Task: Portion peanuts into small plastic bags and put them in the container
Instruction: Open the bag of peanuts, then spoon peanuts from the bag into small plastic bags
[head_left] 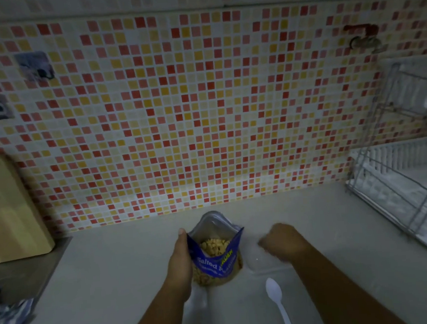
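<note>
A blue bag of salted peanuts (216, 257) stands open on the pale counter (114, 284), with peanuts showing inside its silver mouth. My left hand (180, 259) holds the bag's left side, thumb up along its edge. My right hand (281, 242) hovers curled to the right of the bag, over a clear plastic container (260, 261) that is faint against the counter; whether it holds anything is unclear. A white plastic spoon (278, 301) lies on the counter near my right forearm. Something clear and plastic (197, 306) lies in front of the bag; I cannot make it out.
A white wire dish rack (403, 185) stands at the right. A wooden cutting board (6, 208) leans against the mosaic-tiled wall at the left. A metal sink edge and a striped cloth (8, 321) are at the lower left.
</note>
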